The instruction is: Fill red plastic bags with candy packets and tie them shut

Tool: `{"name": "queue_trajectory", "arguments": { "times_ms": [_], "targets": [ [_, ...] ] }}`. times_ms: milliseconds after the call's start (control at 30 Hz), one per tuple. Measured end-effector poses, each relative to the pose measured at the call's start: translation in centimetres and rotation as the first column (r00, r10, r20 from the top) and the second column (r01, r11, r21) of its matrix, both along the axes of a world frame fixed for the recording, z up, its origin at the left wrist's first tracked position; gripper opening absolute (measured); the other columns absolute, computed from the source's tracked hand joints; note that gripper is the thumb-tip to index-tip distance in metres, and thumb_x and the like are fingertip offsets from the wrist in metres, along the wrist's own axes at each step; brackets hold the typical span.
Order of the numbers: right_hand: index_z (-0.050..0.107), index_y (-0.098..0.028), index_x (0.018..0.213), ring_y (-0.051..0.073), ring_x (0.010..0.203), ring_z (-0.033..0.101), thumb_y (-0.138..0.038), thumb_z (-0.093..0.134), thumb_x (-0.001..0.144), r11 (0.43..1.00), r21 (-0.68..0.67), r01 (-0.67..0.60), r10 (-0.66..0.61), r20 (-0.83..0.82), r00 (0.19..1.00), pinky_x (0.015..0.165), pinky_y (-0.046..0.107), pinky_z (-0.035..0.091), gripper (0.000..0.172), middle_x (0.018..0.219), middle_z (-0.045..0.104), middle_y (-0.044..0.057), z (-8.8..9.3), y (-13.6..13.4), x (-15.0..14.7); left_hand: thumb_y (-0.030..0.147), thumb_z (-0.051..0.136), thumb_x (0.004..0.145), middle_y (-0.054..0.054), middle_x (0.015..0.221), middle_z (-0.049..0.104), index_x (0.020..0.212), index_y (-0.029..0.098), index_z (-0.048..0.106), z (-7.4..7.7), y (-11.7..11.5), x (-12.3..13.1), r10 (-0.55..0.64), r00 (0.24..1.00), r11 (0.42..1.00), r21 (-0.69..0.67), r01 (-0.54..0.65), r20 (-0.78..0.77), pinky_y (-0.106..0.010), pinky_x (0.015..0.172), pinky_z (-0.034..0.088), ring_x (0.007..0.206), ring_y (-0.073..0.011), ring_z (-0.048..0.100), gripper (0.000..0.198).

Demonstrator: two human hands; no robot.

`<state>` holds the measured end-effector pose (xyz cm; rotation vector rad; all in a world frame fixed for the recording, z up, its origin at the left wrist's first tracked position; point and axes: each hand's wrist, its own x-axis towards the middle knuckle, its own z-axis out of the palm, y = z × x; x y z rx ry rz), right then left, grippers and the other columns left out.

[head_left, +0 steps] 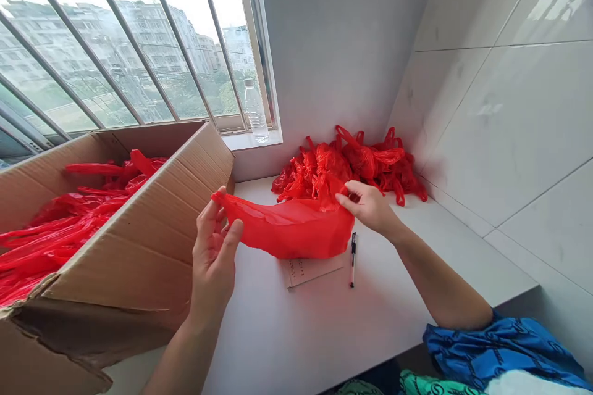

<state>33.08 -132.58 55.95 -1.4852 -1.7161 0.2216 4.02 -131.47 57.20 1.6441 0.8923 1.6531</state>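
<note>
a blue patterned sleeve (500,345) covers the upper right arm at the lower right. the left hand (215,253) is raised beside the cardboard box (134,241); its fingers grip the left end of the red bag (291,228) at the fingertips, with the thumb set apart from that end. the right hand (368,205) pinches the upper right end of the bag between thumb and index finger. the bag spans the gap between both hands, above the white table (273,321), with its lower edge sagging.

below the bag, a sheet of paper (315,270) lies flat, partly hidden by it. a pen (353,259) lies just right of the paper, pointing away from the person.

the box stands open on the left and contains loose red bags (69,216). at the rear of the table, a heap of bunched red bags (365,160) rests near the wall (343,43). a clear bottle (256,112) with a white cap stands upright on the windowsill (245,141). beyond it, metal bars (170,15) cross the window, and buildings (152,31) are visible outside.
</note>
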Motion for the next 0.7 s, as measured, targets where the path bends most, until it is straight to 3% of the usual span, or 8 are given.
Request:
{"name": "queue_trajectory", "arguments": {
  "times_ms": [67, 167, 233, 300, 433, 567, 633, 700],
  "targets": [
    [0.064, -0.022, 0.084, 0.018, 0.088, 0.059, -0.037, 0.058, 0.088, 0.981, 0.193, -0.005, 0.069, -0.323, 0.944, 0.076, 0.03, 0.045, 0.017, 0.098, 0.063, 0.003, 0.2, 1.0, 0.2, 0.038, 0.065, 0.091, -0.004, 0.149, 0.045, 0.145, 0.038, 0.045, 0.4, 1.1, 0.3, -0.014, 0.997, 1.0, -0.01, 0.015, 0.073, -0.035, 0.109, 0.044, 0.136, -0.024, 0.045, 0.057],
    [0.067, -0.027, 0.103, 0.022, 0.111, 0.058, -0.035, 0.06, 0.084, 0.946, 0.295, -0.135, 0.297, -0.621, 0.725, 0.091, 0.034, 0.046, 0.021, 0.12, 0.062, 0.004, -0.2, 2.1, -0.6, 0.036, 0.069, 0.089, -0.005, 0.143, 0.051, 0.144, 0.037, 0.044, 0.5, 2.8, 1.1, 0.012, 0.992, 1.0, 0.017, -0.014, 0.129, -0.031, 0.103, 0.046, 0.133, -0.022, 0.048, 0.06],
    [0.067, -0.027, 0.106, 0.024, 0.112, 0.06, -0.036, 0.056, 0.084, 0.917, 0.286, -0.277, 0.396, -0.735, 0.55, 0.093, 0.039, 0.047, 0.026, 0.115, 0.066, 0.004, -0.4, 2.7, -1.5, 0.038, 0.065, 0.091, -0.006, 0.132, 0.06, 0.142, 0.036, 0.044, 0.4, 3.7, 1.7, -0.001, 0.988, 1.0, 0.01, 0.0, 0.153, -0.029, 0.092, 0.052, 0.12, -0.0206, 0.058, 0.055],
    [0.066, -0.025, 0.098, 0.027, 0.107, 0.063, -0.041, 0.052, 0.084, 0.893, 0.256, -0.369, 0.411, -0.797, 0.442, 0.091, 0.042, 0.049, 0.025, 0.099, 0.07, 0.006, -0.5, 3.4, -2.3, 0.04, 0.06, 0.095, -0.005, 0.114, 0.067, 0.141, 0.036, 0.043, 0.5, 4.3, 2.4, -0.058, 0.982, 0.998, -0.01, 0.061, 0.182, -0.028, 0.078, 0.054, 0.095, -0.0174, 0.066, 0.049],
    [0.056, -0.024, 0.082, 0.022, 0.082, 0.066, -0.053, 0.052, 0.087, 0.932, 0.157, -0.328, 0.279, -0.886, 0.369, 0.082, 0.041, 0.053, 0.03, 0.073, 0.064, 0.002, -0.5, 5.1, -4.5, 0.039, 0.058, 0.095, 0.003, 0.077, 0.057, 0.127, 0.033, 0.052, 1.0, 5.1, 3.7, -0.236, 0.946, 0.962, -0.081, 0.259, 0.221, -0.019, 0.053, 0.043, 0.052, -0.0066, 0.044, 0.033],
    [0.05, -0.025, 0.084, 0.014, 0.06, 0.058, -0.052, 0.071, 0.079, 0.949, 0.159, -0.272, 0.214, -0.959, 0.188, 0.072, 0.034, 0.055, 0.034, 0.06, 0.054, -0.007, -1.4, 6.4, -7.3, 0.042, 0.051, 0.096, 0.005, 0.068, 0.047, 0.104, 0.025, 0.053, 0.6, 5.2, 4.5, -0.385, 0.899, 0.883, -0.202, 0.425, 0.207, -0.017, 0.043, 0.024, 0.045, -0.0042, 0.026, 0.018],
    [0.055, -0.024, 0.089, 0.012, 0.058, 0.057, -0.049, 0.075, 0.078, 0.94, 0.173, -0.295, 0.236, -0.952, 0.196, 0.069, 0.031, 0.054, 0.034, 0.06, 0.054, -0.007, -2.0, 6.5, -8.4, 0.041, 0.046, 0.096, 0.005, 0.065, 0.046, 0.097, 0.023, 0.049, -0.1, 5.3, 4.6, -0.438, 0.876, 0.84, -0.254, 0.479, 0.204, -0.018, 0.044, 0.022, 0.045, -0.0051, 0.025, 0.018],
    [0.061, -0.022, 0.098, 0.011, 0.062, 0.058, -0.046, 0.073, 0.08, 0.908, 0.165, -0.385, 0.282, -0.92, 0.273, 0.07, 0.028, 0.054, 0.032, 0.066, 0.058, -0.006, -2.2, 6.0, -8.8, 0.038, 0.046, 0.095, 0.006, 0.061, 0.042, 0.095, 0.023, 0.045, -1.0, 5.4, 4.6, -0.473, 0.857, 0.811, -0.281, 0.514, 0.203, -0.018, 0.045, 0.022, 0.046, -0.0062, 0.026, 0.015]
  ]
}}
